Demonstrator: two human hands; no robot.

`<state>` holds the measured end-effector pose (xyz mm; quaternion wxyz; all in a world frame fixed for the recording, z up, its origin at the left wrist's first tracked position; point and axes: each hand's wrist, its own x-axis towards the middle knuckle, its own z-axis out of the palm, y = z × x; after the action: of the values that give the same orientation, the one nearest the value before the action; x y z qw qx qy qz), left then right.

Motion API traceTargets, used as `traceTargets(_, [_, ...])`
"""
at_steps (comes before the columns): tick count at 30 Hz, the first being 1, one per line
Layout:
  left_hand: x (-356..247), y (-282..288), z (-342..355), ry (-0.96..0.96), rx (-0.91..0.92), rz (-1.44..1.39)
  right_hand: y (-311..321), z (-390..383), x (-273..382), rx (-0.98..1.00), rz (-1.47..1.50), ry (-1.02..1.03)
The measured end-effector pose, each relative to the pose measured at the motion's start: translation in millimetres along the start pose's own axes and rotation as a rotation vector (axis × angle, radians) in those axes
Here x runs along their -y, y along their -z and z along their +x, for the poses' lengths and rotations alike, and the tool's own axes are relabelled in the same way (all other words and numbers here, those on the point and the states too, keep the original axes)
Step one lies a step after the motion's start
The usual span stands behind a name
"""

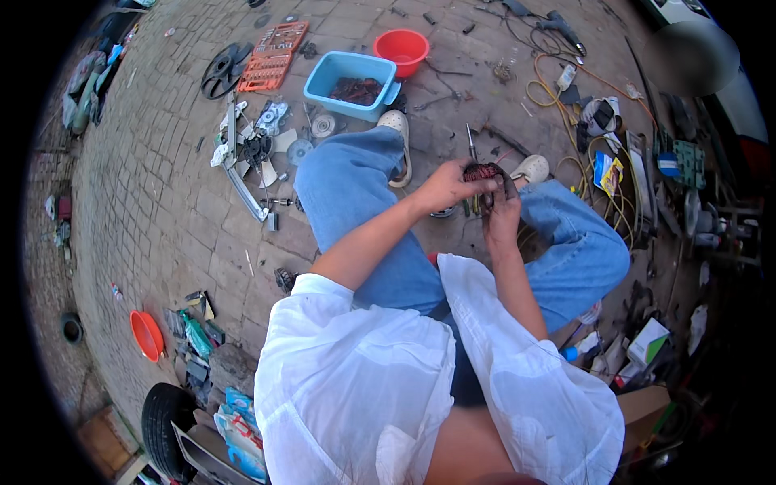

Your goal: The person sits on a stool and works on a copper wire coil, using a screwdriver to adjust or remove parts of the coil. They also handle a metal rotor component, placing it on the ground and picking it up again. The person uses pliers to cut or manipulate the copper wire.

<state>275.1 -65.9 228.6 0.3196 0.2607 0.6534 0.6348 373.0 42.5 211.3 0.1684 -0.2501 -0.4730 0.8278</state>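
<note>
Between my knees, both hands are closed around a dark round motor part wound with reddish copper wire (482, 171). My left hand (447, 187) grips its left side, with the thumb laid across the front. My right hand (504, 205) holds the right side, its fingertips blackened. Fingers cover much of the lower part. Just beyond, a screwdriver (471, 137) lies on the paving, and a hammer-like tool (508, 141) with a long dark handle is to its right. Farther off, a blue basin (321, 71) contains dark reddish scraps that look like wire.
A red basin (402, 52) stands behind the blue one. To the left are an orange socket-set case (273, 53), a black fan (220, 73) and a metal rail assembly (242, 182) among loose parts. Yellow cable (543, 95) and clutter fill the right. A tyre (164, 420) is at lower left.
</note>
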Motion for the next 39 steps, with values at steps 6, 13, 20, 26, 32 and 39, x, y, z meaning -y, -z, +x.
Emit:
traceTargets(6, [-6, 1, -1, 0.093, -0.012, 0.092, 10, 4, -4, 0.206, 0.139, 0.020])
traceTargets(13, [-7, 16, 0, 0.043, 0.064, -0.197, 51, 16, -56, 0.241, 0.058, -0.113])
traceTargets(20, [-12, 26, -1, -0.107, 0.274, 0.188, 68, 75, -23, 0.188, -0.142, -0.214])
traceTargets(26, [-16, 26, 4, -0.154, 0.370, 0.686, 7, 65, 72, 0.147, -0.757, 0.013])
traceTargets(32, [-7, 39, 13, -0.049, 0.071, 0.750, -22, 14, 83, 0.248, -0.844, 0.052])
traceTargets(39, [-9, 44, 8, -0.077, 0.055, 0.368, -9, -20, 64, 0.231, -0.576, 0.097])
